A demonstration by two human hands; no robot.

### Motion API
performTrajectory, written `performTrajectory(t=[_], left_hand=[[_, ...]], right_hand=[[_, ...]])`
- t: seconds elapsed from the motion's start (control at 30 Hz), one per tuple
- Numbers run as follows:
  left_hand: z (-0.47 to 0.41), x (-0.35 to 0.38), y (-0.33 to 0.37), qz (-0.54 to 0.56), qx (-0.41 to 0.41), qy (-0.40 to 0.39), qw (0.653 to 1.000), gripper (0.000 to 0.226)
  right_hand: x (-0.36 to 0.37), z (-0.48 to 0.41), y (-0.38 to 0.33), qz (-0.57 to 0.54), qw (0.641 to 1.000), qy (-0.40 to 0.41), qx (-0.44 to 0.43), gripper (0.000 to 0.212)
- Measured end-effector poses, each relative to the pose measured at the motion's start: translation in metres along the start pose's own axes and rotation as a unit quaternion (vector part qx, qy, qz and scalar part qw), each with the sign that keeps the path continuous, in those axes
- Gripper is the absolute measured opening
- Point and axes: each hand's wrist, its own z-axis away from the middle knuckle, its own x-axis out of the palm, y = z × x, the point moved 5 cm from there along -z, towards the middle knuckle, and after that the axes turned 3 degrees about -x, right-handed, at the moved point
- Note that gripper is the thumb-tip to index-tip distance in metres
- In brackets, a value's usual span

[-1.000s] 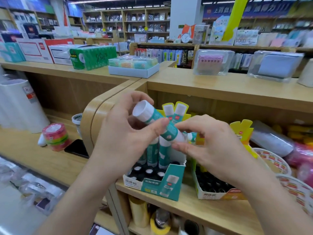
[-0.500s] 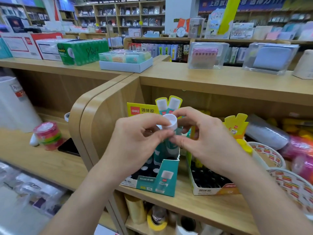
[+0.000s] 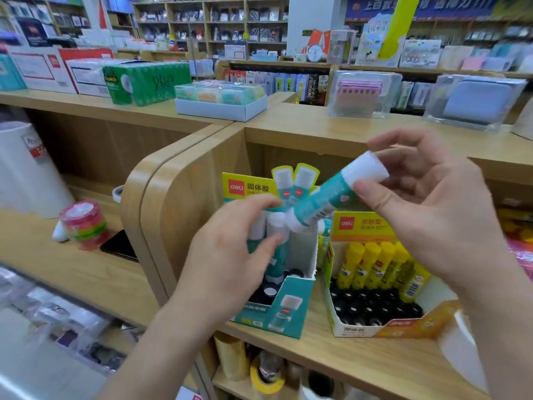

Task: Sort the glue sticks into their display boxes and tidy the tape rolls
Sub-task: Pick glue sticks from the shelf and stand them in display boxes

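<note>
A teal glue stick [image 3: 331, 197] is pinched near its white upper cap between the thumb and fingertips of the right hand [image 3: 432, 220]. It is held tilted, its lower end pointing to 8 o'clock, above the rear of the teal display box [image 3: 291, 310]. The grip of the left hand [image 3: 227, 261] is closed round the upright teal sticks [image 3: 275, 264] standing in that box, though the fingers are softened by blur. Open black sockets are seen toward the box's front edge.

The yellow display box [image 3: 383, 327] is set just beside it at 3 o'clock, a narrow gap being left between their walls. Yellow sticks [image 3: 375, 264] are ranked along its rear, with free sockets in front. Both boxes are placed near the front edge of the shelf [image 3: 331, 359].

At 9 o'clock, well apart, stacked tape rolls [image 3: 83, 223] are found on the bench [image 3: 57, 272]. More rolls [image 3: 266, 379] are stored under the shelf at 6 o'clock.
</note>
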Motion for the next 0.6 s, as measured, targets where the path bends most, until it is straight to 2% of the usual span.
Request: performTrajectory(t=[0.03, 0.1, 0.27, 0.37, 0.6], left_hand=[[0.0, 0.005, 0.0, -0.039, 0.032, -0.018, 0.999, 0.041], [-0.001, 0.012, 0.0, -0.093, 0.083, -0.033, 0.992, 0.036], [-0.002, 0.012, -0.008, -0.1, 0.093, -0.016, 0.991, 0.027], [-0.001, 0.012, -0.01, -0.083, 0.094, -0.02, 0.992, 0.027], [0.001, 0.01, -0.012, -0.021, 0.064, -0.029, 0.997, 0.027]], right_hand=[[0.0, -0.001, -0.003, 0.046, 0.999, -0.018, -0.014, 0.035], [0.004, -0.001, -0.009, 0.122, 0.99, -0.057, -0.036, 0.031], [0.037, 0.005, -0.005, 0.242, 0.957, -0.145, -0.069, 0.027], [0.049, 0.008, 0.004, 0.276, 0.942, -0.187, -0.044, 0.022], [0.053, -0.003, 0.01, 0.308, 0.922, -0.227, 0.047, 0.021]])
